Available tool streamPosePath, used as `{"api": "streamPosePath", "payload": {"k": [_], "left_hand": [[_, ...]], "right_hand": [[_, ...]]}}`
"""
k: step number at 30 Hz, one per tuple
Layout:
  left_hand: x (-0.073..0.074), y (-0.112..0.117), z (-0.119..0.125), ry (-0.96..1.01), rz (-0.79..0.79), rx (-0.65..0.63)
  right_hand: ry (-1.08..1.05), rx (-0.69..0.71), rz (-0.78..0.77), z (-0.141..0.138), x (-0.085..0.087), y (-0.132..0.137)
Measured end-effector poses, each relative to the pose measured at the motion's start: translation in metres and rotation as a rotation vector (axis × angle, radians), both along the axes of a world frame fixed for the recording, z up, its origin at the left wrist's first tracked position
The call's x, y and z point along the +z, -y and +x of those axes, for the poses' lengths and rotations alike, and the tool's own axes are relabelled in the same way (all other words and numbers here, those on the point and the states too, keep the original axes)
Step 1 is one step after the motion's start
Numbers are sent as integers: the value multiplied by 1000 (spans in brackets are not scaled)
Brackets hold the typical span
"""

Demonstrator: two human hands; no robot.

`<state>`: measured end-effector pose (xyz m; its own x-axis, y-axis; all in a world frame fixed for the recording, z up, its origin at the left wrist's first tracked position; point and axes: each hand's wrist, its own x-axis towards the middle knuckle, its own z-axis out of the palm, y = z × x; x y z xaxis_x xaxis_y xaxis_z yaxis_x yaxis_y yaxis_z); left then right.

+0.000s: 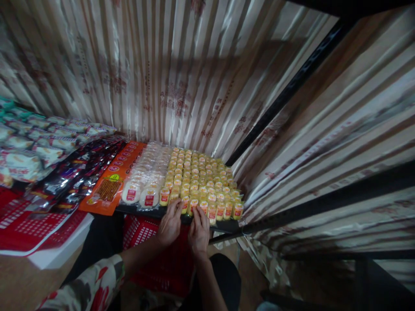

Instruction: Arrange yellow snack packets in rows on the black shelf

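Rows of small yellow snack packs with red-and-white labels stand close together on a dark shelf. My left hand is at the front row, its fingers bent and closed on one of the packs. Just to its right, my right hand has its fingers together against another front-row pack. My fingers hide parts of these packs. Beside them on the left lie round white snacks in clear wrappers, also in rows.
Further left are an orange snack bag, dark shiny packets and several white packets. Red baskets sit below the shelf edge. A striped curtain hangs behind, and black metal bars cross the right side.
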<state>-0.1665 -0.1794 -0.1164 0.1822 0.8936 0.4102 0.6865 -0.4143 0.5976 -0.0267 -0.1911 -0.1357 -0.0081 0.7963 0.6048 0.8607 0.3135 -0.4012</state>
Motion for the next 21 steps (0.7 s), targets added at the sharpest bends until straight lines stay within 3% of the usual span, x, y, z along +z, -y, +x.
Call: {"api": "streamPosePath", "payload": {"k": [14,18,21], "left_hand": [[-2,3,-7,-176,16,-148],[-3,14,-11,-246,88,-90],[-5,21,-19,-267,151,66]], "right_hand": [[18,-13,-41,-7,2,1],[60,-16,18,-7,7,7],[70,-126,65,-6,9,9]]}}
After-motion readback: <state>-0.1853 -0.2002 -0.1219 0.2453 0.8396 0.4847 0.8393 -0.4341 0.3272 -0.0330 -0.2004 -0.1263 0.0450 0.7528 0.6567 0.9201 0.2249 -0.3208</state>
